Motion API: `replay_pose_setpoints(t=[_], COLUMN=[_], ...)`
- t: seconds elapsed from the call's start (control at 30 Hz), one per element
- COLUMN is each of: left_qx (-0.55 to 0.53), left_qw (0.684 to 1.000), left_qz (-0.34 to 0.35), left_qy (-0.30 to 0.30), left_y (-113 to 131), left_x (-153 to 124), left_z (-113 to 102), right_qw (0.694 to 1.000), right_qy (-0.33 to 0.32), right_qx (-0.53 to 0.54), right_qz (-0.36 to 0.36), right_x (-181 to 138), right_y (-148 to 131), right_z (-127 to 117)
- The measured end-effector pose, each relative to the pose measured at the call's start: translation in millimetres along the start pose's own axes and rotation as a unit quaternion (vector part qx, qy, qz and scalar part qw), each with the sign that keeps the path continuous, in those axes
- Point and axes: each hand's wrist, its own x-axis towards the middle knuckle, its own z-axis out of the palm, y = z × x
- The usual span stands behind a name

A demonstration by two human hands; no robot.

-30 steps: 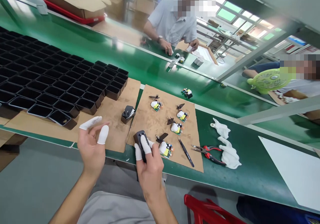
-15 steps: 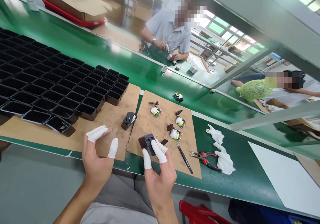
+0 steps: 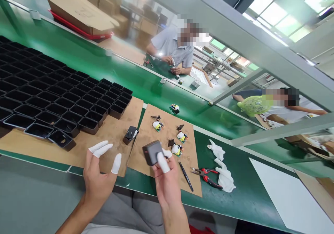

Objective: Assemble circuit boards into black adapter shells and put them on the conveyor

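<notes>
My right hand, with white finger cots on its fingertips, grips a black plug charger above the cardboard sheet. One broad side of its casing faces up, and its pins are out of sight. My left hand, also in finger cots, is empty with thumb and fingers apart. Just beyond it, a second black charger with two pins on top stands on cardboard. Small circuit boards with white blobs and yellow parts lie right of the held charger, dark plug pieces beside them.
Many open black cases fill the bench's left. Black tweezers, red-handled pliers and crumpled white gloves lie to the right. A white board is farther right. Across the bench, a co-worker handles a small part.
My right hand has turned the charger, so its pin end no longer shows and a plain side faces up. My left hand stays open in nearly the same place. The view has shifted slightly.
</notes>
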Motion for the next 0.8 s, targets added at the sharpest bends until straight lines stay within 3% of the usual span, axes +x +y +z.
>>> replay_pose_setpoints(t=[0.07,0.17,0.4,0.5,0.6,0.8], left_qx=[0.007,0.022,0.058,0.074,0.092,0.117], left_qw=[1.0,1.0,0.998,0.997,0.995,0.993], left_qz=[0.004,-0.003,0.003,0.001,-0.014,-0.007], left_qy=[0.006,0.012,0.022,0.029,0.038,0.024], left_y=[-1,-2,-9,-5,2,-5], left_x=[-1,-4,-11,-12,-11,-15], left_z=[0,1,7,7,8,8], right_qw=[0.985,0.959,0.945,0.962,0.997,0.98], right_qy=[0.007,-0.006,-0.031,-0.028,-0.007,0.055], right_qx=[0.156,0.268,0.308,0.26,0.067,-0.141], right_qz=[0.073,0.094,0.111,0.079,-0.033,-0.126], right_x=[7,11,5,20,68,230], right_y=[-13,-25,-30,-36,-50,-78], right_z=[-3,-11,-37,-48,-63,-100])
